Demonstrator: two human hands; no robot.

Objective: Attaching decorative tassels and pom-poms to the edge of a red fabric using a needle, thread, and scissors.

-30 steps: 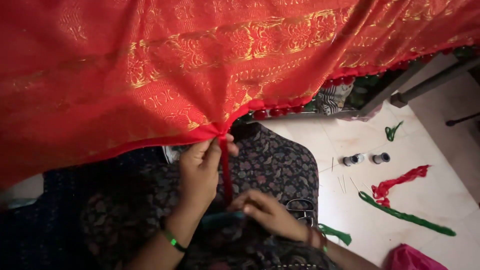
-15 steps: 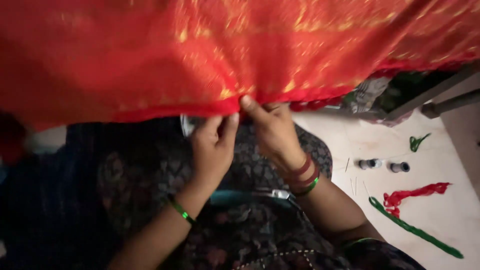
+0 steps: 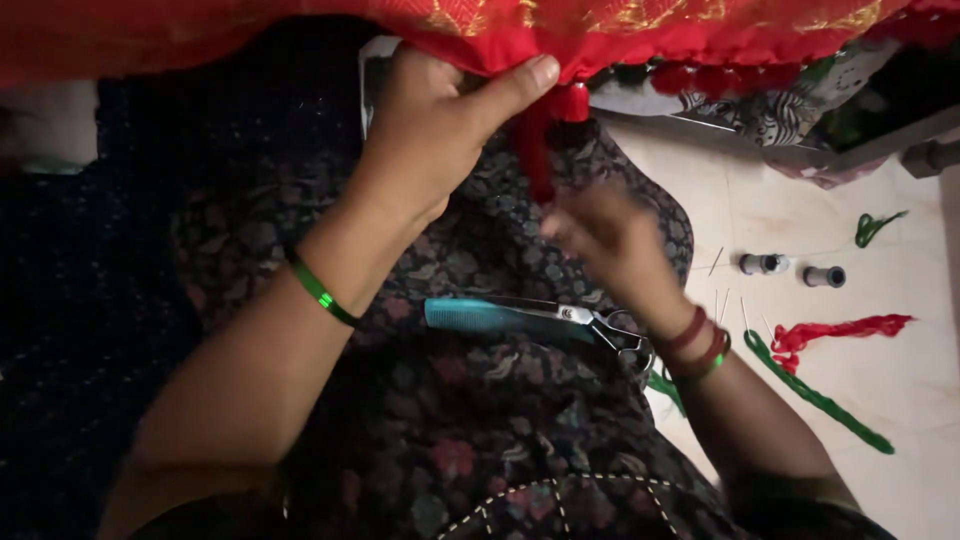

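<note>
On my left wrist I see one thin green bangle (image 3: 320, 290). My right wrist wears stacked red and green bangles (image 3: 700, 345). My dark floral dress (image 3: 480, 430) has pale dashed stitching.

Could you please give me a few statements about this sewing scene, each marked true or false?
1. The left hand grips the edge of the red cloth. True.
2. The right hand holds the scissors. False: the scissors lie on the lap beside a teal comb; the right hand is at the red tassel hanging from the cloth.
3. Two spools lie on the floor. True.
4. The left wrist wears a green bangle. True.
5. A blue thread bundle lies on the floor. False: the bundles there are red and green.
</note>
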